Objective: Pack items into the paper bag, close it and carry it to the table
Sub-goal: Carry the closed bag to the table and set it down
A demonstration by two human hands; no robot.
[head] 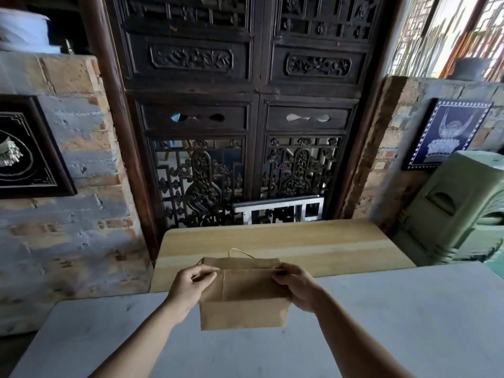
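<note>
Carved dark wooden doors (245, 105) fill the brick wall ahead, with a wooden bench (272, 241) below them and a pale grey bench (381, 323) nearer me. I see the brown paper bag (242, 298) upright above the grey bench, long axis running left to right, top folded toward me. My left hand (188, 289) and right hand (297, 286) each have a closed grip pinching a top corner.
</note>
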